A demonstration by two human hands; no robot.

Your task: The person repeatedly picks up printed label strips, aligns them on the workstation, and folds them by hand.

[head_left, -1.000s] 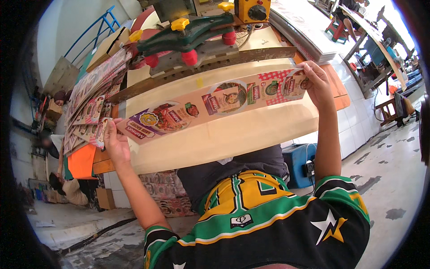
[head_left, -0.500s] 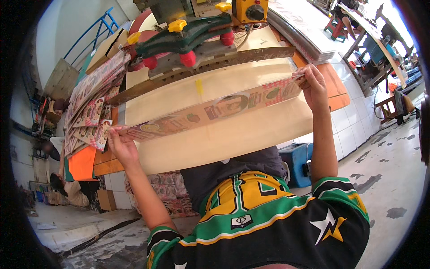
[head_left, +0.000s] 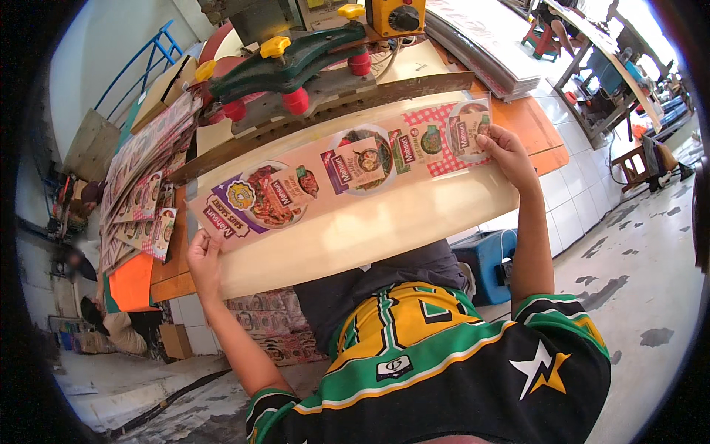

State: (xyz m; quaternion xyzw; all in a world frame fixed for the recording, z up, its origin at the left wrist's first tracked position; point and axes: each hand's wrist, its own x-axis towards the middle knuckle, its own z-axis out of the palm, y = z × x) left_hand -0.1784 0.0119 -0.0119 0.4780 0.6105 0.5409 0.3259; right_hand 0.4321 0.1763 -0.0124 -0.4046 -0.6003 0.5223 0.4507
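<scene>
A long printed strip (head_left: pixel 314 194), peach with pictures of food and a red checked patch, stretches between my hands. Its printed face is turned up. My left hand (head_left: pixel 205 265) pinches the near left corner, thumb on top. At the other end, my right hand (head_left: pixel 512 157) grips the right edge between thumb and fingers. Under the strip lies a wide pale yellow sheet (head_left: pixel 355 240), curving down at its near edge. Just beyond the strip runs a long brown metal bar (head_left: pixel 399 90) of a machine with a dark green arm (head_left: pixel 296 65).
Stacks of similar printed sheets (head_left: pixel 144 177) lean on the left beside an orange sheet (head_left: pixel 133 285). Flat stacked sheets (head_left: pixel 484 44) lie at the far right. A blue container (head_left: pixel 484 266) stands below the table's right side. Other people are at the far left.
The strip has tilted from nearly edge-on to show its printed face. It now lies lower over the pale sheet, both hands still on its ends.
</scene>
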